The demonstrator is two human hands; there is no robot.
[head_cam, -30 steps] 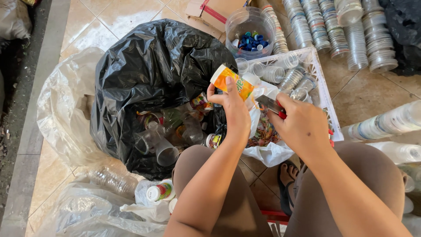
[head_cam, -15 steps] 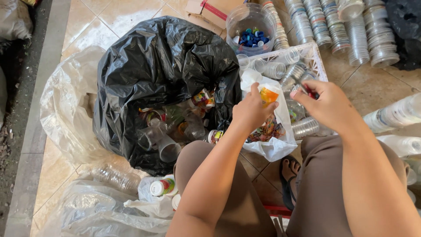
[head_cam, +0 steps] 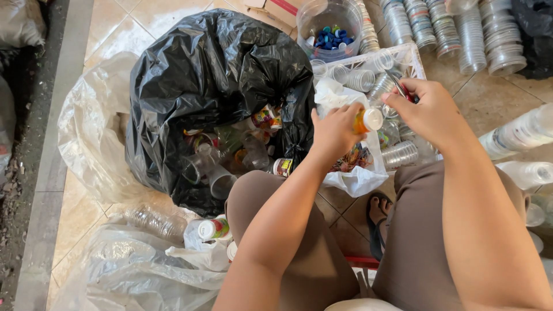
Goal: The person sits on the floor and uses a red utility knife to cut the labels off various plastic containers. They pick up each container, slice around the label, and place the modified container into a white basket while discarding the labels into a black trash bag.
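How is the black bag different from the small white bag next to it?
The black bag is opaque, large and holds plastic cups and bottles; the white bag is thin, much smaller and holds colourful scraps. The black bag lies left of the left hand; the white bag sits right under it. Both stand open on the tiled floor.

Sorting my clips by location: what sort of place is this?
Probably an informal recycling sorting spot on a tiled floor: a black bag full of used cups, stacked clear cups, and a tub of bottle caps.
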